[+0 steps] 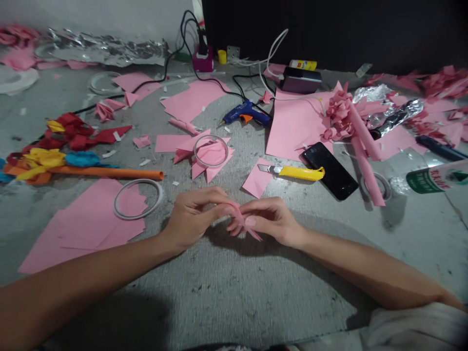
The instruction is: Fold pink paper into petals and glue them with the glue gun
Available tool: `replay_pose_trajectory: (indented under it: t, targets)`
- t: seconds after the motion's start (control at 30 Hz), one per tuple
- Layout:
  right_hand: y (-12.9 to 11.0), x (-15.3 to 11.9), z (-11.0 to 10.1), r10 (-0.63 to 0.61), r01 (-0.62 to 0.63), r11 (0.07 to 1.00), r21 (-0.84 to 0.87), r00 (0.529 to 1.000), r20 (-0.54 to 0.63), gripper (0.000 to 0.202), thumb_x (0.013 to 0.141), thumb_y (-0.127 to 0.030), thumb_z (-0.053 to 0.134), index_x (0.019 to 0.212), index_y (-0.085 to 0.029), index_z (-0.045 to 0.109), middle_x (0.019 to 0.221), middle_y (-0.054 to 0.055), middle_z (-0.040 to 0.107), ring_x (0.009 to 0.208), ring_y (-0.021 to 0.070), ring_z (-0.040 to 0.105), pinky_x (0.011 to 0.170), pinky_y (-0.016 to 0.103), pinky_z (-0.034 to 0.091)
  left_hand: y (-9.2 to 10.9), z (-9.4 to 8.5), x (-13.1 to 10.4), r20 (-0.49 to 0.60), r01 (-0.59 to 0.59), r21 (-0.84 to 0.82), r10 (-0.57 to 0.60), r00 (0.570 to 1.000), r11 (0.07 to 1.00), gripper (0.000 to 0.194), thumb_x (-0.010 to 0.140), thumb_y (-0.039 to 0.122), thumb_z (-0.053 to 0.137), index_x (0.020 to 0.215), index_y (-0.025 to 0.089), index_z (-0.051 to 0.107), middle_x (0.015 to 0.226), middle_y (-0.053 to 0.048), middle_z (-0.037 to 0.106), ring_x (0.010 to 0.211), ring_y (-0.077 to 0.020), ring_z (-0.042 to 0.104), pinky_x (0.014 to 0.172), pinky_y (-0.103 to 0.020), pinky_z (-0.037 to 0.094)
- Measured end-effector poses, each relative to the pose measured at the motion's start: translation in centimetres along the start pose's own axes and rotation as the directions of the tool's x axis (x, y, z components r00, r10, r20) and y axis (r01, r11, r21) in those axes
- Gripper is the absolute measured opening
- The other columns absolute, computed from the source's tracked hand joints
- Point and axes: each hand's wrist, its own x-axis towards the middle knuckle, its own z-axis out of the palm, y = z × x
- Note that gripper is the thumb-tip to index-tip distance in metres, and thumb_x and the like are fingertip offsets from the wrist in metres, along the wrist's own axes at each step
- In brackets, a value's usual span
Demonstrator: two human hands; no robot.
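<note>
Between my two hands is a small folded piece of pink paper [238, 213], bent into a curve with its pointed ends hanging down to the right. My left hand [199, 212] pinches its upper left side between thumb and fingers. On the other side, my right hand [272, 222] grips it with the thumb on the near face. Just beyond the hands lie a pink paper square [257, 180] and a yellow utility knife [298, 172] with its blade out. Folded pink pieces [210, 158] sit under a tape roll [197, 151] further back.
A blue glue gun [248, 114] lies behind, near cables. To the right are a black phone [331, 170], rolled pink paper stems [365, 131] and a bottle [435, 178]. Pink sheets [84, 219] with another tape roll [160, 200] and an orange paper stem [109, 172] are left.
</note>
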Motion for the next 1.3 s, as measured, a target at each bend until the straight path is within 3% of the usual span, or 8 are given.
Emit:
replay_pose_trajectory:
  t: [0.13, 0.27, 0.47, 0.63, 0.73, 1.0, 1.17, 1.3]
  targets:
    - [0.2, -0.1, 0.3, 0.054, -0.051, 0.998, 0.029, 0.996, -0.078, 0.034, 0.093, -0.047, 0.088, 0.113, -0.02, 0.084, 0.102, 0.009, 0.087, 0.086, 0.0188, 0.083, 0.074, 0.029, 0.067, -0.4, 0.1, 0.2, -0.039, 0.037, -0.049, -0.039, 0.998, 0.998, 0.004, 0.085, 0.026, 0.086, 0.088, 0.025, 0.087, 0.072, 0.0, 0.074, 0.064, -0.0136, 0.062, 0.063, -0.026, 0.053]
    - [0.2, 0.2, 0.5, -0.024, 0.032, 0.998, 0.062, 0.992, -0.125, 0.027, 0.096, -0.043, 0.086, 0.108, -0.019, 0.084, 0.096, 0.006, 0.086, 0.079, 0.015, 0.081, 0.075, 0.027, 0.067, -0.7, 0.2, 0.3, -0.048, 0.076, -0.124, -0.082, 0.995, 0.989, 0.002, 0.086, 0.022, 0.084, 0.087, 0.023, 0.085, 0.073, 0.001, 0.072, 0.059, -0.0099, 0.059, 0.059, -0.023, 0.049]
    - [0.2, 0.3, 0.6, 0.024, -0.024, 1.0, 0.006, 0.987, -0.161, 0.037, 0.101, -0.055, 0.076, 0.099, -0.019, 0.086, 0.09, 0.007, 0.085, 0.073, 0.015, 0.078, 0.07, 0.026, 0.067, -0.7, 0.1, 0.2, -0.042, 0.07, -0.077, -0.073, 0.996, 0.995, 0.006, 0.089, 0.026, 0.082, 0.084, 0.022, 0.082, 0.078, -0.002, 0.072, 0.064, -0.0117, 0.06, 0.061, -0.025, 0.051]
    - [0.4, 0.4, 0.5, -0.001, -0.001, 1.0, -0.009, 0.983, -0.185, 0.035, 0.099, -0.053, 0.078, 0.1, -0.019, 0.087, 0.091, 0.007, 0.085, 0.073, 0.015, 0.078, 0.074, 0.029, 0.068, -0.7, 0.3, 0.2, -0.032, 0.066, -0.036, -0.067, 0.997, 0.997, 0.007, 0.088, 0.026, 0.082, 0.083, 0.021, 0.081, 0.08, -0.003, 0.074, 0.074, -0.015, 0.065, 0.069, -0.027, 0.055]
    - [0.4, 0.4, 0.5, -0.007, 0.002, 0.999, -0.032, 0.987, -0.162, 0.03, 0.097, -0.049, 0.082, 0.105, -0.02, 0.087, 0.094, 0.007, 0.085, 0.077, 0.0154, 0.079, 0.074, 0.028, 0.066, -0.8, 0.3, 0.1, -0.031, 0.045, -0.046, -0.047, 0.998, 0.998, 0.01, 0.091, 0.024, 0.08, 0.083, 0.02, 0.079, 0.079, -0.002, 0.072, 0.07, -0.0128, 0.063, 0.066, -0.026, 0.053]
    - [1.1, 0.2, 1.1, 0.011, -0.045, 0.988, -0.146, 0.974, -0.225, 0.03, 0.089, -0.047, 0.09, 0.087, -0.018, 0.085, 0.078, 0.006, 0.082, 0.069, 0.0161, 0.077, 0.065, 0.028, 0.062, -1.6, 0.0, -0.2, -0.191, 0.031, -0.089, -0.047, 0.98, 0.996, 0.01, 0.098, 0.026, 0.075, 0.09, 0.021, 0.074, 0.073, 0.003, 0.063, 0.059, -0.0091, 0.057, 0.058, -0.024, 0.047]
    - [1.2, 0.2, 1.2, 0.02, -0.061, 0.985, -0.161, 0.969, -0.247, 0.034, 0.091, -0.05, 0.087, 0.082, -0.018, 0.082, 0.077, 0.005, 0.081, 0.065, 0.0151, 0.075, 0.062, 0.027, 0.061, -2.4, -0.2, 0.1, -0.126, 0.089, -0.207, -0.116, 0.985, 0.974, 0.014, 0.097, 0.033, 0.081, 0.099, 0.022, 0.073, 0.069, 0.004, 0.064, 0.059, -0.0099, 0.06, 0.057, -0.023, 0.047]
    - [1.0, 0.2, 1.2, 0.017, -0.064, 0.982, -0.175, 0.965, -0.26, 0.035, 0.089, -0.052, 0.088, 0.084, -0.017, 0.081, 0.076, 0.005, 0.08, 0.066, 0.0156, 0.075, 0.061, 0.027, 0.061, -2.3, -0.2, 0.2, -0.119, 0.102, -0.179, -0.125, 0.985, 0.979, 0.018, 0.091, 0.032, 0.085, 0.097, 0.02, 0.073, 0.067, 0.004, 0.064, 0.056, -0.0095, 0.058, 0.05, -0.022, 0.043]
